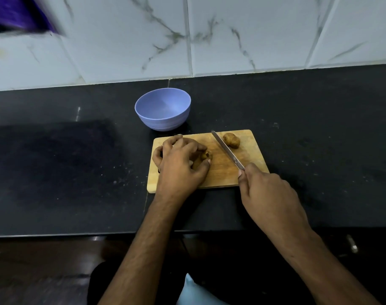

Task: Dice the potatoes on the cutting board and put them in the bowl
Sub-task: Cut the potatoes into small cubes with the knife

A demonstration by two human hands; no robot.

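A wooden cutting board (249, 172) lies on the black counter. My left hand (181, 164) grips a brown potato (206, 155) on the board's left part, fingers curled over it so most of it is hidden. A second whole potato (231, 140) sits at the board's far right corner. My right hand (269, 194) holds a knife (227, 149) by its handle, the blade slanting up and left between the two potatoes, just above the board. A light blue bowl (163, 121) stands behind the board with nothing in it.
The black counter (319, 139) stretches left and right of the board. A marble-tiled wall (231, 36) rises behind it. A blurred purple object (18, 14) shows at the top left. The counter's front edge runs below my forearms.
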